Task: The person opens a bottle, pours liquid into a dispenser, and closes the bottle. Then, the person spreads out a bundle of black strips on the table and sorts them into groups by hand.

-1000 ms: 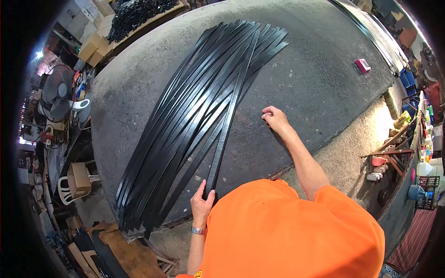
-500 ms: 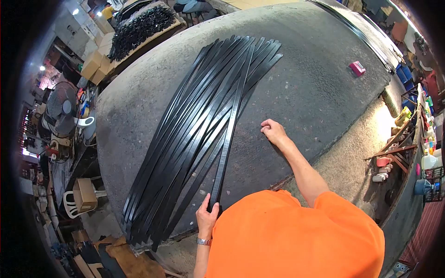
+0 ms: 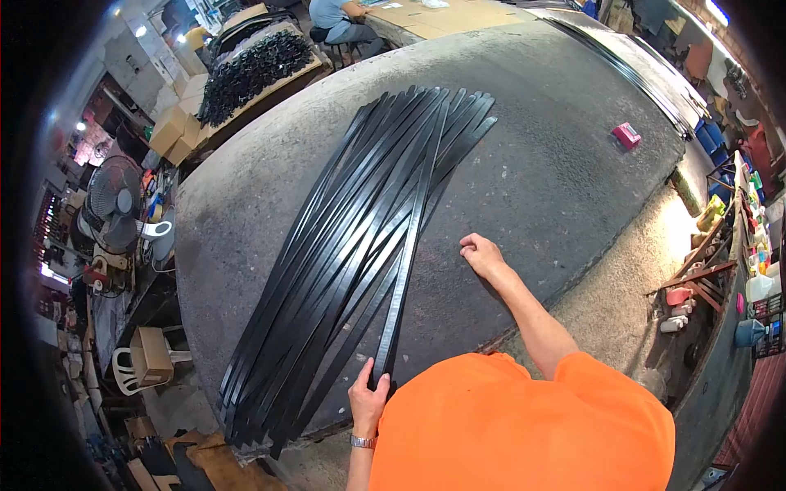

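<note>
Many long, flat, glossy black strips (image 3: 352,237) lie fanned and overlapping on the dark table (image 3: 540,188). One strip (image 3: 408,262) lies on top at the right side of the pile, running down toward me. At its near end is my left hand (image 3: 368,398), thumb and fingers around the strip's end, with a metal watch on the wrist. My right hand (image 3: 481,254) is over the table to the right of the strips, apart from them, with its fingers curled together; whether something small is between them is hidden.
A small red box (image 3: 626,136) sits at the table's right. Further strips (image 3: 622,69) lie along the far right edge. Back left are a heap of black pieces (image 3: 254,74), cartons (image 3: 173,131) and a fan (image 3: 115,196). A seated person (image 3: 344,24) is beyond the table.
The view has tilted up, so the table and strips appear lower and the seated person has come into view. Both hands keep nearly the same pose and place relative to the strips.
</note>
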The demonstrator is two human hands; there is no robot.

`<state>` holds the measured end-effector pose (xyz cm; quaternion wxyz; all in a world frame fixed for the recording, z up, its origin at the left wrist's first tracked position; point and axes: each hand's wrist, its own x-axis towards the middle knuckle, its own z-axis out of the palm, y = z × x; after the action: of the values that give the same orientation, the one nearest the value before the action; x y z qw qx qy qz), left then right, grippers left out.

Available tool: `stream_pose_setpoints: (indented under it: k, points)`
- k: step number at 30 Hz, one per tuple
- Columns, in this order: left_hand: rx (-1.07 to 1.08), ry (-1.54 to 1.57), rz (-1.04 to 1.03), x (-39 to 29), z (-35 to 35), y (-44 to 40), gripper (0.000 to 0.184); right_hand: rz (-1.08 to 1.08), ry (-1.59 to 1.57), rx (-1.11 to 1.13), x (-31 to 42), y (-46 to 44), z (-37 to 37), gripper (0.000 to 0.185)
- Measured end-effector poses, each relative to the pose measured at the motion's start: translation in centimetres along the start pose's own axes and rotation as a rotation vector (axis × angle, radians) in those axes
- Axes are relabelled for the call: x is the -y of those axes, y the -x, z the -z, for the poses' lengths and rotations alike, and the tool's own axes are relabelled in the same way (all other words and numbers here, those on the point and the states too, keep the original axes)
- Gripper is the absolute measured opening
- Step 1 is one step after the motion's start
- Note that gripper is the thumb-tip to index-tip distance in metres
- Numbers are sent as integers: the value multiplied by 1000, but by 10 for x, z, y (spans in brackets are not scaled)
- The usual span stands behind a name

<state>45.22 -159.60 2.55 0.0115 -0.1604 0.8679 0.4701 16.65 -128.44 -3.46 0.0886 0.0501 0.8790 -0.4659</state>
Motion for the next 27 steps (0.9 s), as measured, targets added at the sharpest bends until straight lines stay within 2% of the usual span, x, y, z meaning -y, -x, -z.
stream_pose_setpoints:
  k: [3,6,10,12,18,21,25,27]
  points:
    - [-39,9,-44,-27,5,-6,54,-59,-210,245,14,21,-12,27]
    - [-61,-3,-95,-47,6,-15,54,-22,-294,473,26,56,-48,27]
    - [-30,1,-70,-74,0,-25,53,-293,-554,737,56,95,-77,29]
    - [10,10,-53,-75,-7,-30,55,-300,-605,787,63,106,-85,32]
    - [76,-45,-102,-72,-14,-31,59,-272,-645,739,66,99,-86,30]
    - [164,35,54,-75,-1,-18,59,-232,-647,643,58,77,-81,28]
    - [196,45,41,-58,14,8,58,-231,-659,486,59,42,-54,27]
    - [244,26,141,-60,25,19,56,-226,-696,401,51,21,-45,26]
